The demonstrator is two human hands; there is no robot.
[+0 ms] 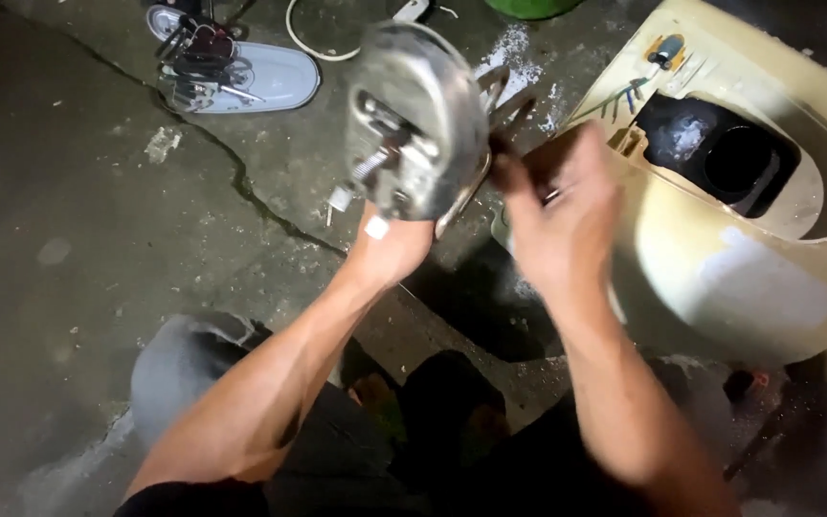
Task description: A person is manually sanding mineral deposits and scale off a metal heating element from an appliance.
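Holding from below, the left hand (390, 251) grips the rim of a round grey metal flange plate (418, 120), lifted above the cracked concrete floor (78, 239). The right hand (559, 215), blurred, closes on the dark bent heating tubes (509, 105) behind the plate. This part looks stiff, rather heavy and dusty, with sharp terminals on its face; the rim seems the safest place to hold. Beside the hands lies a cream plastic heater casing (748, 278) with wires (624, 96); farther away, a pale sandal (270, 77).
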